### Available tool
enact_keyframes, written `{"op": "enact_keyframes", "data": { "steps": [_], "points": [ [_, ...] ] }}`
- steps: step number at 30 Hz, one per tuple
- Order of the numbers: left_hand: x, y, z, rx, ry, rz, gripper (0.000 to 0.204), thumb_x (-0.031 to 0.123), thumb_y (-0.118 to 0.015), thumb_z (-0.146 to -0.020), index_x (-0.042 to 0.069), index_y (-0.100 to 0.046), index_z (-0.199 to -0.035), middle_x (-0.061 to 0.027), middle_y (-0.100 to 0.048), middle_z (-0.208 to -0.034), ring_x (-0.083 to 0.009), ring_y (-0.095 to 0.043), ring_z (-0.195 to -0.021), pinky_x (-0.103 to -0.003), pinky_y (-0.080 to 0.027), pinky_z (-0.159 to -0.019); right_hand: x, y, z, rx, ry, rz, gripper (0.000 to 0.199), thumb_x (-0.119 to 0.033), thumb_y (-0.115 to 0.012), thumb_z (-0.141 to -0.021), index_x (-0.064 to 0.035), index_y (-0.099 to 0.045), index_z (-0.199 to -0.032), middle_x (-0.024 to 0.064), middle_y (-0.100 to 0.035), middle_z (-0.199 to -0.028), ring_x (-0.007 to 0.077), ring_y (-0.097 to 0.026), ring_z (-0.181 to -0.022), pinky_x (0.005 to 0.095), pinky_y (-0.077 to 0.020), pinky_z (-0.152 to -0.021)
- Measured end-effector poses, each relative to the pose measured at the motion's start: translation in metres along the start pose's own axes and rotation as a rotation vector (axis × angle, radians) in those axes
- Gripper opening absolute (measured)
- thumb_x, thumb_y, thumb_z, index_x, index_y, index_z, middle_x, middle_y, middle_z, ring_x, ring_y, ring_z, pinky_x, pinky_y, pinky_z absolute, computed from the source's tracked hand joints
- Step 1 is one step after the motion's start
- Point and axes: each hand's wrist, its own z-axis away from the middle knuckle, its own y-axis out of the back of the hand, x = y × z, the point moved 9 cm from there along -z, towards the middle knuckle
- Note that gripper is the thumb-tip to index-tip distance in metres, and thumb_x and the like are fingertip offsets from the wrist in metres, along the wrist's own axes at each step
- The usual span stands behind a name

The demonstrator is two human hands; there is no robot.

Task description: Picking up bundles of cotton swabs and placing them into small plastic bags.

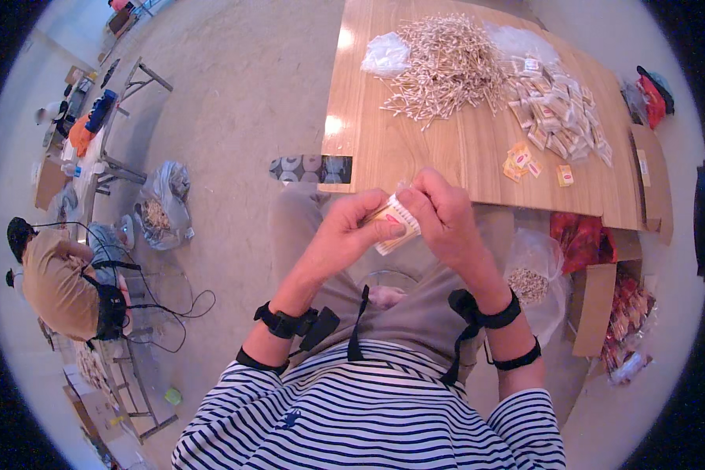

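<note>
Above my lap, in front of the table edge, I hold a small clear pack of cotton swabs (402, 216) with a yellow and red card in it. My left hand (358, 225) is closed around the pack's left side, thumb across the front. At its upper right end, the fingers of my right hand (444, 213) pinch the plastic; their tips are partly hidden. A large heap of loose cotton swabs (450, 66) lies on the wooden table (415, 149). Filled swab packs (556, 113) are piled to its right, with small yellow cards (518, 162) nearer me.
Clear plastic bags (385, 55) flank the swab heap. Right of my legs stand a bag of swabs (529, 283) and an open cardboard box (595, 309). At left, a seated person (66, 282) works beside another bag of swabs (163, 207), with cables near the floor.
</note>
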Motion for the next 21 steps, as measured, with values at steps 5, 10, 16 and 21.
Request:
{"op": "enact_keyframes", "data": {
  "steps": [5,10,16,21],
  "points": [
    [-0.004,-0.003,-0.002,0.032,0.036,0.005,0.018,0.014,-0.072,-0.090,0.001,-0.062,-0.094,0.0040,-0.058,-0.082,-0.0037,-0.050,-0.079,-0.025,-0.043,-0.068,0.022,-0.004,0.008,-0.068,-0.160,-0.060,0.034,-0.028,-0.065,-0.095,-0.0011,-0.054,-0.078,0.0195,-0.052,-0.062,0.0315,-0.056,-0.054,0.0437,-0.0415,-0.052],
    [-0.022,-0.002,-0.006,-0.034,0.056,-0.079,0.018,0.015,-0.071,-0.091,0.001,-0.064,-0.099,0.0051,-0.057,-0.084,-0.0039,-0.051,-0.080,-0.024,-0.043,-0.069,0.037,-0.011,0.014,-0.158,-0.214,-0.031,0.038,-0.030,-0.065,-0.096,-0.0005,-0.056,-0.075,0.0205,-0.054,-0.063,0.0289,-0.054,-0.054,0.0426,-0.0429,-0.054],
    [-0.035,-0.016,-0.009,-0.071,0.169,0.090,0.018,0.013,-0.069,-0.092,0.001,-0.065,-0.105,0.0053,-0.060,-0.089,-0.0038,-0.054,-0.086,-0.023,-0.046,-0.074,0.036,-0.002,0.017,-0.047,-0.177,-0.070,0.026,-0.018,-0.064,-0.096,0.0008,-0.059,-0.080,0.0173,-0.052,-0.064,0.0246,-0.053,-0.054,0.0359,-0.0412,-0.052],
    [-0.059,-0.020,-0.019,-0.082,0.202,0.153,0.022,0.012,-0.071,-0.090,0.001,-0.065,-0.108,0.0026,-0.065,-0.095,-0.0053,-0.058,-0.091,-0.023,-0.048,-0.080,0.038,0.010,0.018,0.003,-0.049,0.090,0.018,-0.017,-0.059,-0.095,-0.0014,-0.061,-0.088,0.0200,-0.058,-0.073,0.0366,-0.060,-0.064,0.0427,-0.0450,-0.056]
  ]
}}
